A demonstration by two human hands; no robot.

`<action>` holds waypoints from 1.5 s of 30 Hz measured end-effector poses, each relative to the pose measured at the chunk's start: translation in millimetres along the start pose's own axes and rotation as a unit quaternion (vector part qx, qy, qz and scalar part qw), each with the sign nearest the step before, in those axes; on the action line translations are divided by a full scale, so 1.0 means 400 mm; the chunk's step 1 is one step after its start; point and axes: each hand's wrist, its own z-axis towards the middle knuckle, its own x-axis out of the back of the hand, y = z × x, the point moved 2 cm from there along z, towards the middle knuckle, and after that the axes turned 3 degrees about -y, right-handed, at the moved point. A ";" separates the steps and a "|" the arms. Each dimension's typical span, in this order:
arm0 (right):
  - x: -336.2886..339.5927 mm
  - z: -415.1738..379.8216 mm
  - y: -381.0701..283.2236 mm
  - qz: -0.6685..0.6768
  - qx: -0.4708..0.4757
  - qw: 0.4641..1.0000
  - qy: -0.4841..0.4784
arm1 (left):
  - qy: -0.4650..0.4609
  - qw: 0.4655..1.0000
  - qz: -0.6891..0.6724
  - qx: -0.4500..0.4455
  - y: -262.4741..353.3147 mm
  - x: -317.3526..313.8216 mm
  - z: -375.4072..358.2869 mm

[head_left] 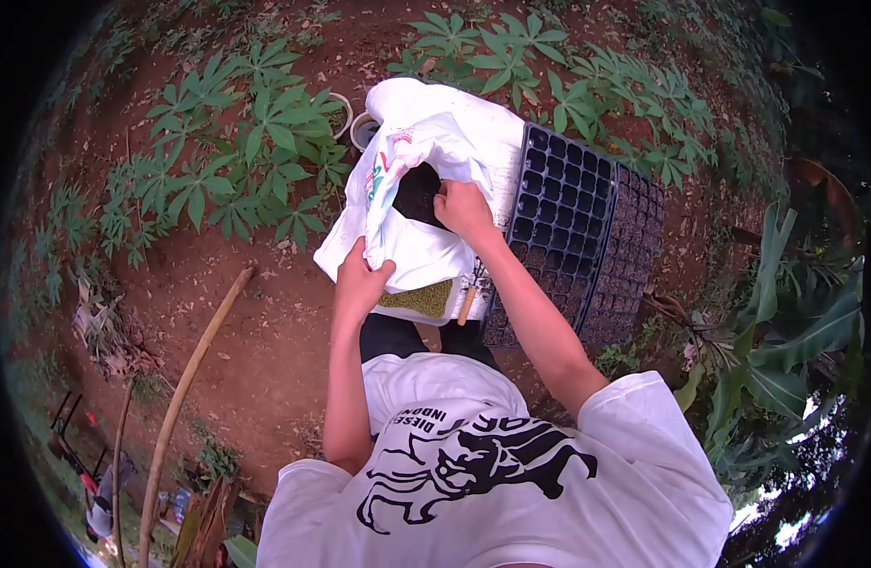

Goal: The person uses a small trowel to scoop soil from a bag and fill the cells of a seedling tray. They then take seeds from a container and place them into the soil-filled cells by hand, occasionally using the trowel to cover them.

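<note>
A white plastic sack (445, 260) with red and green print stands with its mouth spread, and dark soil (417, 194) shows inside. My left hand (362, 276) pinches the sack's near left rim between thumb and fingers. At the right side of the mouth, my right hand (464, 208) has its fingers curled in against the soil. Whatever those fingers hold is hidden. Under the sack's near edge sits a clear tub of small greenish grains (418, 299). Beside it lies a stick-like tool with an orange-brown handle (467, 306).
Right of the sack, a black seedling tray (560, 194) has hollow cells at its far end and filled ones nearer me. A second, filled tray (627, 256) adjoins it. Pots (364, 131) stand behind the sack. Leafy plants (275, 123) and a leaning pole (191, 379) rise from the ground.
</note>
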 end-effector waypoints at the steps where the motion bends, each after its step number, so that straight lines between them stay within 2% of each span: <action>1: 0.001 0.003 -0.006 0.009 -0.002 1.000 -0.014 | 0.001 1.000 0.009 0.010 0.007 0.001 0.003; 4: 0.008 -0.024 -0.031 0.051 -0.005 0.994 -0.097 | -0.027 0.999 -0.007 0.017 0.049 0.001 -0.003; 7: 0.003 -0.041 -0.028 0.045 0.014 0.993 -0.106 | -0.044 0.999 -0.012 -0.002 0.064 0.000 -0.007; 10: 0.033 -0.060 -0.024 0.126 -0.007 0.984 -0.123 | -0.066 0.997 -0.033 0.035 0.097 0.010 -0.029; 13: 0.073 -0.087 -0.020 0.179 -0.022 0.977 -0.110 | -0.071 0.995 -0.046 0.044 0.108 0.017 -0.052; 16: 0.096 -0.108 -0.014 0.162 -0.015 0.983 -0.084 | -0.039 0.996 -0.080 -0.011 0.080 0.001 -0.067; 20: 0.099 -0.127 0.003 0.170 -0.021 0.983 -0.060 | -0.019 0.999 -0.030 -0.020 0.084 -0.019 -0.105; 24: 0.097 -0.140 0.017 0.184 -0.023 0.980 -0.065 | -0.016 0.997 -0.057 -0.047 0.093 -0.027 -0.144; 28: 0.126 -0.161 0.024 0.199 0.015 0.979 -0.034 | -0.007 0.996 -0.067 -0.051 0.088 -0.028 -0.180; 31: 0.151 -0.179 0.045 0.196 0.021 0.980 0.010 | -0.071 0.996 0.052 0.012 0.097 -0.026 -0.202; 32: 0.159 -0.195 0.050 0.206 0.023 0.978 0.019 | -0.084 0.992 0.093 0.017 0.050 -0.031 -0.178; 33: 0.176 -0.220 0.046 0.221 0.003 0.975 0.010 | -0.121 0.988 0.089 0.024 0.085 -0.034 -0.206; 34: 0.180 -0.235 0.058 0.233 0.000 0.972 0.011 | -0.131 0.980 0.144 0.034 0.103 -0.037 -0.217; 35: 0.199 -0.268 0.059 0.248 -0.008 0.968 0.023 | -0.158 0.975 0.150 0.034 0.079 -0.045 -0.200; 36: 0.175 -0.271 0.107 0.238 0.034 0.968 0.072 | -0.171 0.971 0.163 0.024 0.070 -0.055 -0.196; 37: 0.214 -0.326 0.099 0.209 0.002 0.975 0.074 | -0.173 0.969 0.172 0.028 0.071 -0.070 -0.195; 39: 0.229 -0.385 0.158 0.240 -0.004 0.968 0.077 | -0.174 0.969 0.175 0.003 0.030 -0.107 -0.166; 42: 0.229 -0.467 0.289 0.234 -0.001 0.966 0.106 | -0.200 0.959 0.194 -0.046 0.018 -0.177 -0.146; 45: 0.254 -0.572 0.401 0.216 -0.032 0.972 0.091 | -0.177 0.964 0.168 -0.109 0.010 -0.266 -0.158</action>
